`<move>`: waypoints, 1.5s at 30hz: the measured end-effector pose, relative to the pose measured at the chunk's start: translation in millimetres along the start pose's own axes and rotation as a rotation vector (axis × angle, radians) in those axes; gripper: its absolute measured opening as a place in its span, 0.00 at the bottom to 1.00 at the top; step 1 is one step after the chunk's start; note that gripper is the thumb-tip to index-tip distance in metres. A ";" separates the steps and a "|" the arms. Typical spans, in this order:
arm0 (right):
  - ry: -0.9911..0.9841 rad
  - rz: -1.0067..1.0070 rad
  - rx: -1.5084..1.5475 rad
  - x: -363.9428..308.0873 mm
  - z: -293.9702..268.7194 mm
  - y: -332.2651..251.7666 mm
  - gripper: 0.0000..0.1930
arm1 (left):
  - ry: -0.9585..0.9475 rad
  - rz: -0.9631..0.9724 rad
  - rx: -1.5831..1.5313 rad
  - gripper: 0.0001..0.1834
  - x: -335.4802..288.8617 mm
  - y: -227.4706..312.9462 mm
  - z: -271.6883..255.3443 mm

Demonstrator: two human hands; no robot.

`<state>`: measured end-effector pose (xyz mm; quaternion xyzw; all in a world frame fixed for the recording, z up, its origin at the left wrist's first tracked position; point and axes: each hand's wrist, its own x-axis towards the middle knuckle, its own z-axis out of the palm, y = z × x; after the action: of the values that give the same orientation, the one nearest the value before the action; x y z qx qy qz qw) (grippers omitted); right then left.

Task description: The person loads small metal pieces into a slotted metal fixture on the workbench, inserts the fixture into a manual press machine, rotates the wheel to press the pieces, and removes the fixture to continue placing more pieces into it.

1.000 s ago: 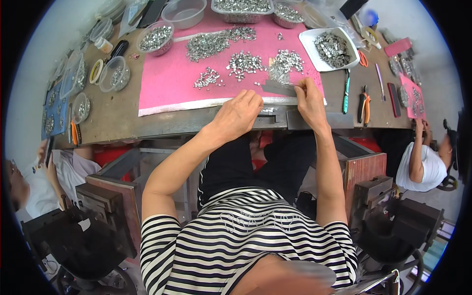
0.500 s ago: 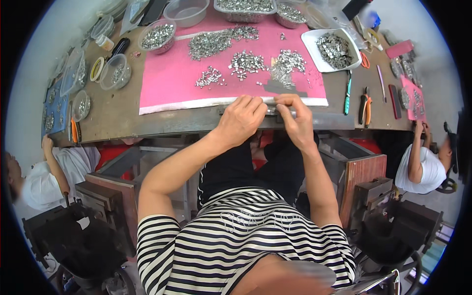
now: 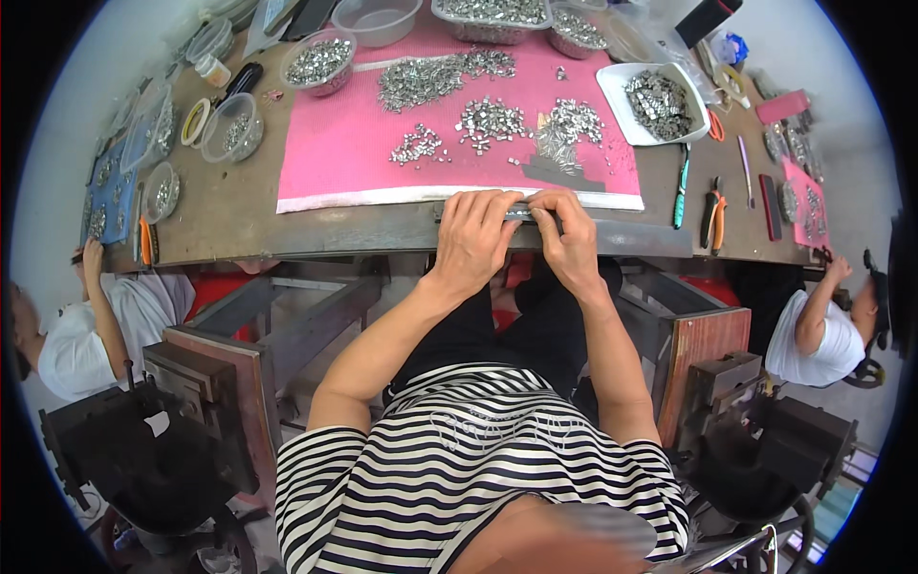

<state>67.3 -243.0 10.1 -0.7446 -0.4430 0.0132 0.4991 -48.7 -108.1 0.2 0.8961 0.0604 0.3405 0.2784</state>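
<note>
1. The worktop [image 3: 287, 215] is a long brown bench that runs across the top of the view, with a metal edge along its near side. People sit at either end of it, one at the left [image 3: 81, 335] and one at the right [image 3: 822, 330], each busy at their own spot.

2. A pink mat [image 3: 354, 153] covers the middle of the worktop. Small silvery metal parts lie on it in loose heaps [image 3: 492, 122], well apart from the near edge.

3. A white tray [image 3: 612, 81] at the mat's right corner holds more of the parts. Clear bowls [image 3: 320, 59] stand along the far and left sides.

4. The left hand [image 3: 473, 239] is curled over the worktop's near edge, fingers bent down and closed on a thin strip of metal [image 3: 521, 212] that lies along that edge.

5. The right hand [image 3: 574, 239] sits just beside it, touching the same strip, fingers pinched narrow around its other end. The strip's middle barely shows between the two hands.

6. Pliers [image 3: 710, 212] and a green-handled tool [image 3: 680, 187] lie to the right of the mat, near the right hand but untouched.

7. Risks, as I judge them:
   - The strip sits at the very lip of the worktop, so a loosened pinch could drop it into the lap or onto the floor.
   - Both hands crowd a small piece, and uneven pressure could bend or twist it.
   - A thin metal edge under pressed fingertips could nick them.
   - A sweep of a forearm across the mat could scatter the nearest heap.
</note>
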 end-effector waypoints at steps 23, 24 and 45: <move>0.022 -0.256 -0.275 1.8 -2.3 -7.4 0.08 | 0.054 -0.019 -0.010 0.23 -2.5 1.5 3.1; 0.023 -0.240 -0.258 1.6 -2.6 -6.9 0.08 | 0.057 -0.016 -0.011 0.23 -2.3 2.4 2.9; -0.167 -0.295 -0.375 98.3 -22.1 53.2 0.04 | 0.035 -0.029 0.010 0.23 -1.5 3.5 1.6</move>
<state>171.6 -198.8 22.6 -0.7479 -0.5812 -0.0806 0.3104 -49.1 -112.3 0.2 0.8904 0.0799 0.3516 0.2776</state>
